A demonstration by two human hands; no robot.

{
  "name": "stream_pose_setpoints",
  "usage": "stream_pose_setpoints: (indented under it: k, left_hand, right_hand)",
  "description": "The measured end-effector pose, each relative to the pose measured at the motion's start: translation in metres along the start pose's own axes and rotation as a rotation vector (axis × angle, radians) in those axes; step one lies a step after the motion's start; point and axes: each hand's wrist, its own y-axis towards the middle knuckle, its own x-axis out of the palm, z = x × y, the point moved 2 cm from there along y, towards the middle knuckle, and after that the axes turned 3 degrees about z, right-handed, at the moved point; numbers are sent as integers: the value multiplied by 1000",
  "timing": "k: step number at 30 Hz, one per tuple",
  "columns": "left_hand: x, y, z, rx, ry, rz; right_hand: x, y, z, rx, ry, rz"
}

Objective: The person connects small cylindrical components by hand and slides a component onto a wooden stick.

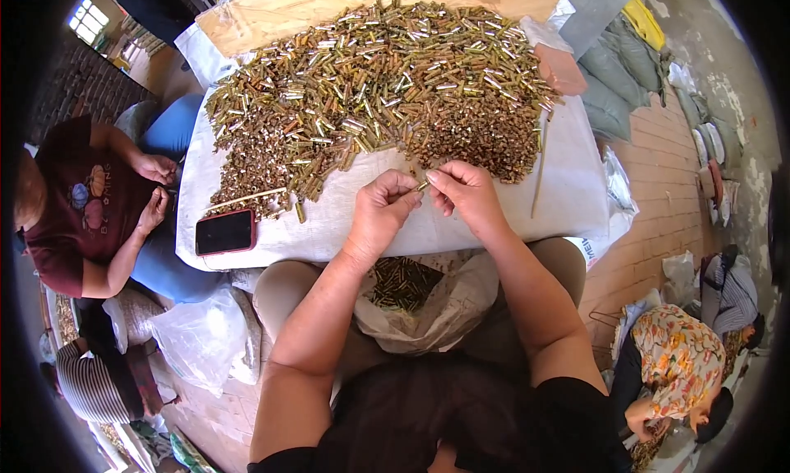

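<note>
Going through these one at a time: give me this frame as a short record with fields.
Left hand: pinches a small brass-coloured piece
Right hand: fingertips at the piece's other end
Table: white-covered; heap of longer brass-coloured pieces behind smaller brownish pieces
Table's near-left corner: phone, screen dark
Far edge: wooden board
Right of heap: reddish block
Between knees: open bag holding brass-coloured pieces
Left of table: seated co-worker

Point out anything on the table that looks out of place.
The red-edged phone, at the near left corner of the white-covered table, looks out of place: a personal item close to a heap of metal pieces. One brass-coloured tube also lies at the heap's near edge, strayed toward the phone.
</note>
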Motion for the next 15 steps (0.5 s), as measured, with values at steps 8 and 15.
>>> stream_pose_setpoints:
  k: [8,15]
  left_hand:
    - [3,-1,-5,76,44,36]
    - [-2,-1,8,-147,-204,50]
  right_hand:
    - [1,-1,0,-74,-128,61]
    - [3,-1,0,12,-1,-33]
